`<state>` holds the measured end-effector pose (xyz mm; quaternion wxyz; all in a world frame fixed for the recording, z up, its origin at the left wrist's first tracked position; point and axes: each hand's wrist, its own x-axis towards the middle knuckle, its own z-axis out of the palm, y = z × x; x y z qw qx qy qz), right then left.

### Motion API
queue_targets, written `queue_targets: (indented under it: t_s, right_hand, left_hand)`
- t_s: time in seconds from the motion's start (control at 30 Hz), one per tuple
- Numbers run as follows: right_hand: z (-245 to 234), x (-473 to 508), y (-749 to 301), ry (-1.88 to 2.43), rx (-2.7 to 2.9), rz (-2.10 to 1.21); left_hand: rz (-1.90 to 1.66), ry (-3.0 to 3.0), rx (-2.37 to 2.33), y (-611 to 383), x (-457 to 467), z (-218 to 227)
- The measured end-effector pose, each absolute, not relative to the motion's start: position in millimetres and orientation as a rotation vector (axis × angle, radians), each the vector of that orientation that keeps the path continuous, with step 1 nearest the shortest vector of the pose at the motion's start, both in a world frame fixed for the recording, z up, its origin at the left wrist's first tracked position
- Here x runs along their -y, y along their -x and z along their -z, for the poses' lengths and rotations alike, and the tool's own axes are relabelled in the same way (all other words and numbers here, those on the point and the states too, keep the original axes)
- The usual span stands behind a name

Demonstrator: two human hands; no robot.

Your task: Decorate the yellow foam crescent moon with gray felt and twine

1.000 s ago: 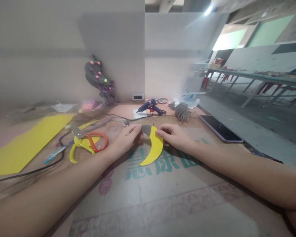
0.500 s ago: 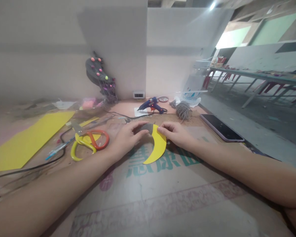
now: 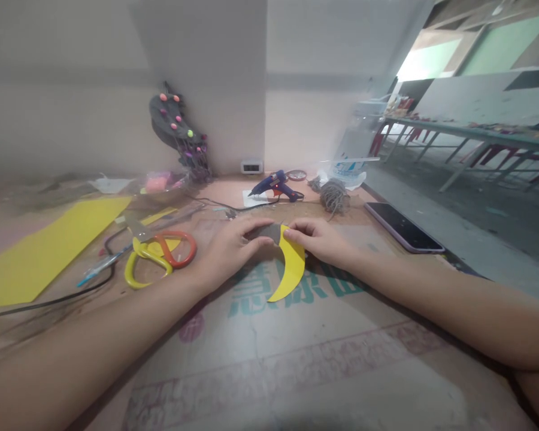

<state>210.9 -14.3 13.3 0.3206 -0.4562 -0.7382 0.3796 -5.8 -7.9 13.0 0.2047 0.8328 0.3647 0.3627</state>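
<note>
Pale wall panels (image 3: 197, 42) back the worktop (image 3: 363, 389), whose surface bears green lettering across the middle of the frame. At centre, a yellow crescent (image 3: 295, 263) with a grey upper end is held between two hands, its point directed down and left.

Compared with the frame one second earlier, the crescent sits slightly further right. The left hand (image 3: 231, 248), which then pinched the grey end with thumb and fingertips close together, now has thumb and forefinger parted, the grey section showing between them. Surrounding items show slightly higher in view.

Left grip: partly spread, in hold of the grey end; fingers underneath are hidden. Right hand (image 3: 321, 239): grip closed, thumb pressed on the crescent's upper yellow face.

Scissors (image 3: 146, 250) and a yellow sheet (image 3: 58, 251) lie at left. A blue glue gun (image 3: 273, 184) and grey yarn (image 3: 333, 196) lie beyond the hands; a phone (image 3: 404, 228) lies at right.
</note>
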Motion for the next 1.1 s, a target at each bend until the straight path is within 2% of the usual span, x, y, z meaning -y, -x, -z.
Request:
queue_targets:
  t_s: [0.27, 0.73, 1.1]
  right_hand:
    - [-14.5, 14.9, -210.4, 1.192, 1.965, -0.920]
    - [-8.6, 19.8, -210.8, 1.075, 2.150, -0.494]
    - [-12.2, 20.1, -210.1, 1.014, 2.189, -0.544]
  left_hand:
    - [-1.073, -2.331, -1.068, 5.7, 9.0, -9.0]
    - [-1.003, -2.247, -1.084, 3.5, 10.2, -16.6]
    - [-0.913, -2.002, -1.063, 5.1, 9.4, -18.3]
